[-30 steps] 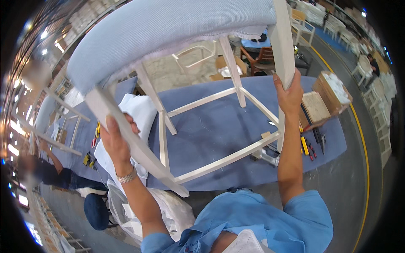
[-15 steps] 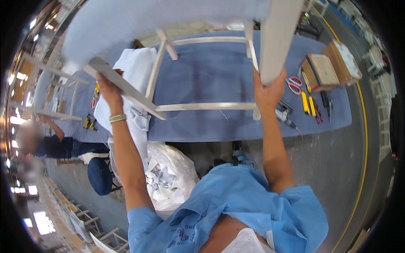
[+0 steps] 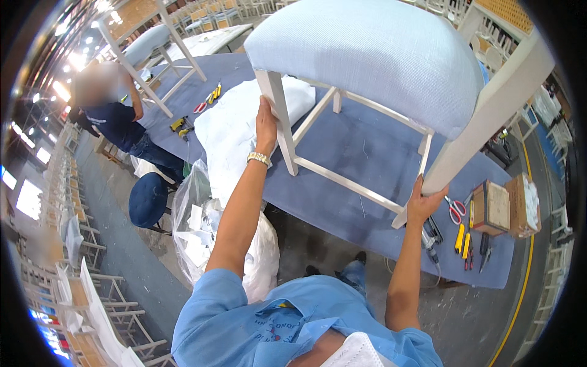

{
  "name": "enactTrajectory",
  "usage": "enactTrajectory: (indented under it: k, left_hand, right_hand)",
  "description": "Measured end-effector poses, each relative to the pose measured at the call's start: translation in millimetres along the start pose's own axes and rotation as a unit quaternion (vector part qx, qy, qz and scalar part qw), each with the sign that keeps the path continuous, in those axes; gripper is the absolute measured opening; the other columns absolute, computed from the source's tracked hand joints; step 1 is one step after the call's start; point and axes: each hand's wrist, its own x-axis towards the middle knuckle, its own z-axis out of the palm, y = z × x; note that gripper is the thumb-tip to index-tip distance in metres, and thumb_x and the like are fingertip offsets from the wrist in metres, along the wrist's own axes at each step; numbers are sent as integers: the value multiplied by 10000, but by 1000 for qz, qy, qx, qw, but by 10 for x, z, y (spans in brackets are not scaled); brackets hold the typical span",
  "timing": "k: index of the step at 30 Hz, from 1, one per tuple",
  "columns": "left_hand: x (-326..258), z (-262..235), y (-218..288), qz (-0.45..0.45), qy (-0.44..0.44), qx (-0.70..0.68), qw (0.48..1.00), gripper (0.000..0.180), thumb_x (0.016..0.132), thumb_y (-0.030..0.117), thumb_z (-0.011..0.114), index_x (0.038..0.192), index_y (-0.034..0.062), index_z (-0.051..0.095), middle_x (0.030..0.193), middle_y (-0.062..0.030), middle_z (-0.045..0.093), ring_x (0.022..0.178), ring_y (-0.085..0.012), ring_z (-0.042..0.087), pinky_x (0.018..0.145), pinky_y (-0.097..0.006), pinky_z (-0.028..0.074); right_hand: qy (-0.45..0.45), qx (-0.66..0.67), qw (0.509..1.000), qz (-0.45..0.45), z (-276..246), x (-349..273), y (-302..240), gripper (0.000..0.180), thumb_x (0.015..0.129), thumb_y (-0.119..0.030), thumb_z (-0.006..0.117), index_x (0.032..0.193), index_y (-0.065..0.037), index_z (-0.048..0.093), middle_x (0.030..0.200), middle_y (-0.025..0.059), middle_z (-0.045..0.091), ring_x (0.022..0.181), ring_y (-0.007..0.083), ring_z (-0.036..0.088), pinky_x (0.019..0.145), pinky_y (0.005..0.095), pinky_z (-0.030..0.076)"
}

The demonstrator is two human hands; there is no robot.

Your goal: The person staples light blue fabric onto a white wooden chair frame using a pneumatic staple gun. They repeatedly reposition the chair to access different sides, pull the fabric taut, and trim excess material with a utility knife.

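A chair (image 3: 361, 43) with a light blue upholstered seat and pale whitewashed wooden frame stands in front of me over the blue-covered table (image 3: 348, 147). On its left front leg (image 3: 282, 137), my left hand (image 3: 266, 128) is pressed with fingers pointing up along the wood; part of the grip is hidden. My right hand (image 3: 425, 199) is closed around the lower end of the thick right leg (image 3: 483, 119). Beneath the seat, thin stretcher rails join the legs. Whether every leg rests on the table I cannot tell.
White cloth (image 3: 229, 131) lies left on the table. Right are red-handled scissors (image 3: 455, 211), yellow cutters (image 3: 460, 238), a power tool (image 3: 430, 248) and boxes (image 3: 491, 207). Below stand a scrap bag (image 3: 257, 251) and blue stool (image 3: 148, 200). Another person (image 3: 116, 125) works at far left.
The view has swung, and more of the chair's upholstered seat shows. The chair sits further right in the picture. My left hand has shifted on its leg; my right hand keeps its hold.
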Motion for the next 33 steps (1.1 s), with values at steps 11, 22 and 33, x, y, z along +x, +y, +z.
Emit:
enactTrajectory:
  k: [11, 22, 33]
  left_hand:
    - [424, 143, 1808, 405, 148, 178, 885, 702, 1102, 518, 245, 1586, 11, 272, 1647, -201, 282, 1525, -326, 274, 1244, -393, 193]
    - [-986, 2189, 2018, 482, 164, 262, 820, 761, 1066, 597, 113, 1583, 87, 341, 1649, -144, 317, 1553, -363, 187, 1245, -518, 31]
    - [-2216, 3087, 1295, 144, 207, -215, 943, 801, 1067, 609, 274, 1579, -8, 256, 1596, -182, 352, 1490, -353, 304, 1243, -459, 191]
  right_hand:
    - [-48, 122, 990, 55, -69, -74, 148, 782, 834, -205, 838, 1429, 65, 408, 1332, 257, 551, 1226, 369, 572, 1034, 437, 458]
    - [-257, 308, 915, 31, -418, 220, 206, 713, 845, -116, 740, 1440, 50, 385, 1320, 262, 530, 1200, 374, 575, 1026, 451, 455]
    - [-395, 375, 838, 30, -953, 592, 474, 562, 888, -68, 682, 1416, 1, 503, 1338, 226, 572, 1230, 340, 593, 1017, 416, 494]
